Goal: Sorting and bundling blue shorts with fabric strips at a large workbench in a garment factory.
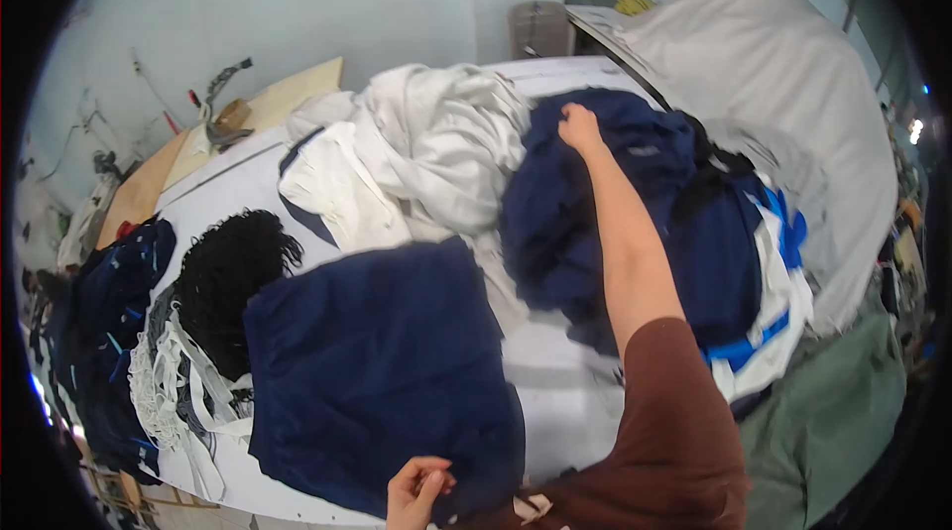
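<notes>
A navy garment with a gathered waistband (367, 361) lies flat on the white table in front of me. My left hand (418, 492) is at its near edge with curled fingers; whether cloth is pinched in them is hidden. My right arm reaches far forward, and my right hand (578, 126) is closed on the top of a heaped navy garment (555, 203). That heap of navy cloth stands to the right of the flat piece. Blue and white pieces (769, 332) stick out from under its right side.
White and pale grey cloth (436, 143) is heaped at the back middle. Black stringy trim (233, 282) and white tapes (193, 371) lie on the left, beside dark garments (109, 332). A large grey cover (764, 64) rises at the right, above green cloth (833, 421). The table (565, 411) shows between the garments.
</notes>
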`<action>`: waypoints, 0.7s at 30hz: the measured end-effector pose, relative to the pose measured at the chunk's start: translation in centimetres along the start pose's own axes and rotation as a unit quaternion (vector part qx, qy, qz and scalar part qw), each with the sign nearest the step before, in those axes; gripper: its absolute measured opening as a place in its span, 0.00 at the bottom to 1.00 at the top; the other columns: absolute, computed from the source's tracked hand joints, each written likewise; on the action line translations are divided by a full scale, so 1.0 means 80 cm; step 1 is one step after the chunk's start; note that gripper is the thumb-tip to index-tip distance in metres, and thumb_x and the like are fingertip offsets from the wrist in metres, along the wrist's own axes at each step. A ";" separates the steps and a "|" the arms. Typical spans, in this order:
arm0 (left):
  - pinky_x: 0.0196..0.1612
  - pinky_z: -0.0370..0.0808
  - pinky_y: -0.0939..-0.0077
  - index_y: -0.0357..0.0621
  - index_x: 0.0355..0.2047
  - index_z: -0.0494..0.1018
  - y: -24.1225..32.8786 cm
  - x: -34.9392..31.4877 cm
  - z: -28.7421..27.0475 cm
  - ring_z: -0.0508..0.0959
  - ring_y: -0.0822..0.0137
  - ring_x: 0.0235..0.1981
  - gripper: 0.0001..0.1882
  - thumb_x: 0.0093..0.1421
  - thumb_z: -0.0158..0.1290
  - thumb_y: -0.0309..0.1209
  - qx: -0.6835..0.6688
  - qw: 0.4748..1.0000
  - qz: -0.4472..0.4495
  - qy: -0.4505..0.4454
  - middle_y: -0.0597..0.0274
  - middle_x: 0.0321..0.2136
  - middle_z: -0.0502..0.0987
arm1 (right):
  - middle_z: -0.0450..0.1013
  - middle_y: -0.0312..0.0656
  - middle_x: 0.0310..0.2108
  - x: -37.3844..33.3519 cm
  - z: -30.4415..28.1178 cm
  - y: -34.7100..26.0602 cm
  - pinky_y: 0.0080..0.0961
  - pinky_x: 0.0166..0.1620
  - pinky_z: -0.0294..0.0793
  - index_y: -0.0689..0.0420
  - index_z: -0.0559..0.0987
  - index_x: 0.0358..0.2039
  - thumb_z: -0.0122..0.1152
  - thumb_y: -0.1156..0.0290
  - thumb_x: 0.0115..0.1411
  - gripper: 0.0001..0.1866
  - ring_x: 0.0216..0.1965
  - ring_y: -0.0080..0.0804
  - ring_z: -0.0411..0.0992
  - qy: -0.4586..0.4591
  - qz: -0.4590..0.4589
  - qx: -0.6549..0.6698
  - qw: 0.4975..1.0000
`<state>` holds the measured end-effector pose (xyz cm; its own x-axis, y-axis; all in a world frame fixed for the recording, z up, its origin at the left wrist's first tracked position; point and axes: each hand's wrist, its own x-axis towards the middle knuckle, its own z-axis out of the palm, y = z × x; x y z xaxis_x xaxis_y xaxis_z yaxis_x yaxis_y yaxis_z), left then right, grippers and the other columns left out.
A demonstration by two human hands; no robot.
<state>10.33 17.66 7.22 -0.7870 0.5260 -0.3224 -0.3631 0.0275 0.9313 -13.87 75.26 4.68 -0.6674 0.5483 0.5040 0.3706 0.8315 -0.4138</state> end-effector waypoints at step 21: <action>0.36 0.68 0.87 0.36 0.35 0.71 0.076 0.130 0.035 0.72 0.79 0.30 0.07 0.55 0.52 0.21 0.174 0.977 0.119 0.031 0.66 0.29 0.73 | 0.73 0.37 0.36 0.038 -0.185 -0.142 0.16 0.41 0.66 0.60 0.76 0.40 0.49 0.83 0.42 0.21 0.37 0.23 0.69 0.009 -0.132 0.595 0.792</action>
<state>1.36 25.64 9.98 -0.8612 0.5004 -0.0887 0.0170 0.2027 0.9791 -10.55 68.81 22.11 -0.6071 0.3788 0.6985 -0.6598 0.2494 -0.7088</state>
